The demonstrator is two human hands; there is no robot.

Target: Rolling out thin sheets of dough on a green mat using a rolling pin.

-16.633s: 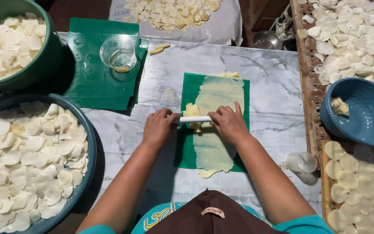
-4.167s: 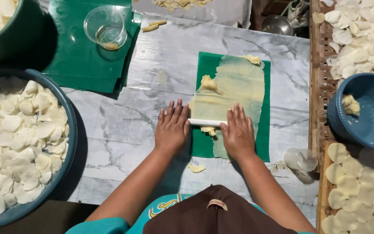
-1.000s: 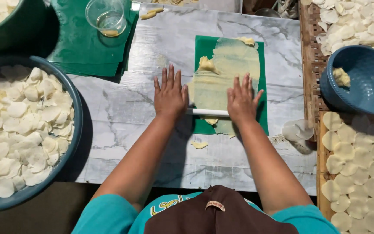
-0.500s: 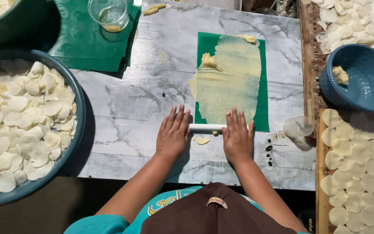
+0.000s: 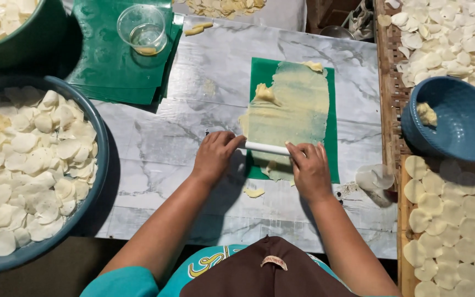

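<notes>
A thin sheet of pale yellow dough (image 5: 292, 110) lies spread on a green plastic sheet (image 5: 332, 137) on a marble-patterned table (image 5: 160, 148). Across its near end lies a thin white rolling pin (image 5: 266, 148). My left hand (image 5: 215, 157) presses on the pin's left end and my right hand (image 5: 309, 168) on its right end, fingers curled over it. A thicker lump of dough (image 5: 264, 93) sits at the sheet's left edge. A small dough scrap (image 5: 255, 192) lies on the table near my hands.
A big blue basin of white dough discs (image 5: 23, 165) stands left, a green bowl (image 5: 12, 27) behind it. A clear cup (image 5: 141, 30) rests on green sheets (image 5: 111, 66). Right: a blue bowl with a dough lump (image 5: 457, 121), a woven tray of discs (image 5: 452, 220), another clear cup (image 5: 375, 179).
Over the last second both hands drew the pin back to the sheet's near edge, then pushed it slightly forward onto the dough again. The dough sheet is longer than before.
</notes>
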